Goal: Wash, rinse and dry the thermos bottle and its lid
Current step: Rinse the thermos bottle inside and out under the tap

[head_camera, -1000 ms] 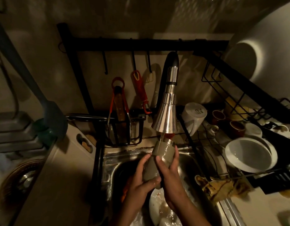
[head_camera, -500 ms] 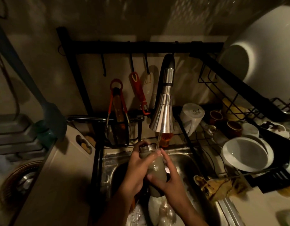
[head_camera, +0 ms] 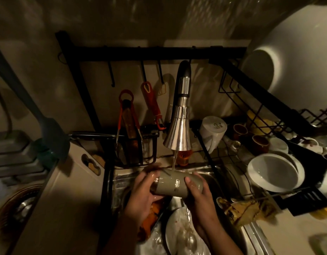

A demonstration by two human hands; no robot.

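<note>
The grey-green thermos bottle lies on its side over the steel sink, with its neck pointing left. My left hand grips the neck end, and my right hand holds the base end with the thumb on top. A thin stream of water falls from the chrome faucet head onto the top of the bottle. The bottle's lid is not visible.
A dirty white plate and an orange object lie in the sink below. At right a black dish rack holds a white bowl, an upturned white mug and small cups. A crumpled cloth sits on the sink's right edge. Tongs and a peeler hang behind.
The bottle has turned from upright to lying sideways under the stream. My left hand moved to its neck end and my right hand to its base end.
</note>
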